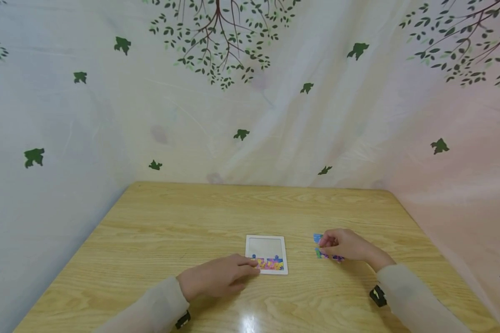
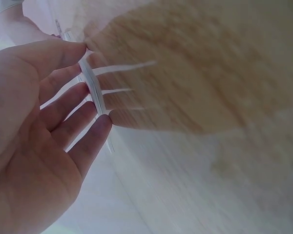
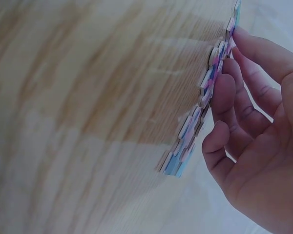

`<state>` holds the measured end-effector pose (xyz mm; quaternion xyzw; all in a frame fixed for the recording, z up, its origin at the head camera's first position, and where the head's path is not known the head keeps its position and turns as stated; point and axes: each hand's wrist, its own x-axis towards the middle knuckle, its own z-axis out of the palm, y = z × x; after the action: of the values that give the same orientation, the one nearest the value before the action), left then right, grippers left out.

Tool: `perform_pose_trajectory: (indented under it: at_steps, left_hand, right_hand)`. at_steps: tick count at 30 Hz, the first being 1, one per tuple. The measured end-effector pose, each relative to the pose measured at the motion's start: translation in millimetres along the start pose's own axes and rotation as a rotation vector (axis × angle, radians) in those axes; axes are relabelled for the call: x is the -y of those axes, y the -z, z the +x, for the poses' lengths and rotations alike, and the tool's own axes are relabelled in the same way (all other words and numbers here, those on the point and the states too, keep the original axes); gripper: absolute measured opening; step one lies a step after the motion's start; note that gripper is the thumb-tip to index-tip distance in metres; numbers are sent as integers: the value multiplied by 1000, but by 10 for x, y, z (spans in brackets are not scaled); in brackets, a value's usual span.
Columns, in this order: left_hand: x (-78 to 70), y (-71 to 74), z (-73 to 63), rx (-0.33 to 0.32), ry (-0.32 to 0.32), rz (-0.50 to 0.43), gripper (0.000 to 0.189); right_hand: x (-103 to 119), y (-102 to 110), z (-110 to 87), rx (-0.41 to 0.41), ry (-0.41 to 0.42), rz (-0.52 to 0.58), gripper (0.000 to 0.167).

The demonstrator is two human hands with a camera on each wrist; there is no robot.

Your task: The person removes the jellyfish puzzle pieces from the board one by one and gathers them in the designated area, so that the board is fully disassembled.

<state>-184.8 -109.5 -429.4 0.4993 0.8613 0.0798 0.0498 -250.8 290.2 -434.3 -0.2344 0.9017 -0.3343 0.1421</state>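
A white-framed jigsaw tray [image 1: 267, 246] lies on the table in the head view, with joined colourful pieces [image 1: 271, 264] along its near side. My left hand [image 1: 222, 276] rests its fingertips on the tray's left edge; in the left wrist view its fingers extend to the tray's rim [image 2: 95, 90]. To the right of the tray, my right hand [image 1: 347, 245] hovers low over loose jigsaw pieces [image 1: 317, 238], partly hiding them. In the right wrist view its bent fingers touch or nearly touch these pieces [image 3: 188, 129], and no lifted piece shows between the fingertips.
The wooden table [image 1: 183, 212] has its far edge against a pale curtain [image 1: 191, 134] printed with leaves and branches. The curtain also runs along the left and right sides. Dark bands [image 1: 378, 296] are worn at both wrists.
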Motion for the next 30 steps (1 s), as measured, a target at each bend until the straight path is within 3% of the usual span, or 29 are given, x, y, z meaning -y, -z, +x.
perform_pose_trajectory:
  at_steps: [8, 13, 19, 23, 26, 30]
  left_hand:
    - [20, -11, 9, -14, -2, -7, 40]
    - [45, -13, 49, -58, -21, -3, 35]
    - [77, -23, 144, -138, -89, 26, 25]
    - [104, -49, 214, -188, -171, 77, 26]
    - [117, -65, 236, -189, -204, 115, 29]
    - [116, -73, 235, -155, -176, 103, 33]
  right_hand:
    - [13, 6, -6, 5, -1, 12, 12]
    - [22, 27, -16, -7, 3, -9, 13]
    - [44, 43, -22, 0, 10, 0, 16]
    - [36, 46, -9, 2, 20, 5, 15]
    - [30, 42, 7, 5, 26, 15, 14]
    - [53, 28, 22, 20, 36, 38, 14]
